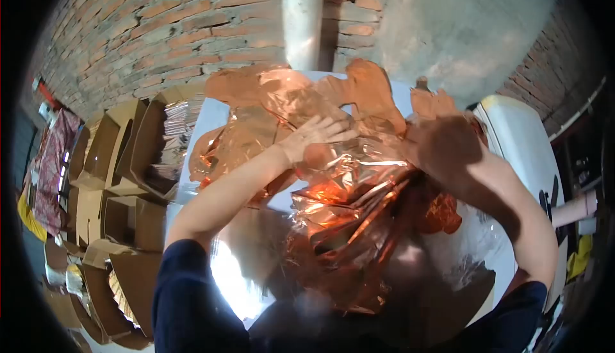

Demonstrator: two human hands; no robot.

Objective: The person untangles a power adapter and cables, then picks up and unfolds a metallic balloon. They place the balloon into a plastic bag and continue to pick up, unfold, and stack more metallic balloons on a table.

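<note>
A heap of shiny copper-coloured foil (346, 205) covers the middle of a white table (205, 122). Several flat pieces with rounded ends, resembling deflated foil balloons, lie toward its far side. My left hand (318, 139) rests on the heap, palm down, fingers spread. At the right of the heap, my right hand (435, 145) is partly in dark shadow. Its fingers appear closed on the crumpled foil, whose creases run together there. The fingertips are hard to see. Crumpled foil hangs down toward my body over the near side.
Open cardboard boxes (134, 218) stand at the left, one holding silvery strips (179, 129). Clear plastic (467, 244) lies near my right forearm. A rounded white object (522, 141) stands at the right. Behind the table are a brick wall (186, 26) and a pale pipe (302, 20).
</note>
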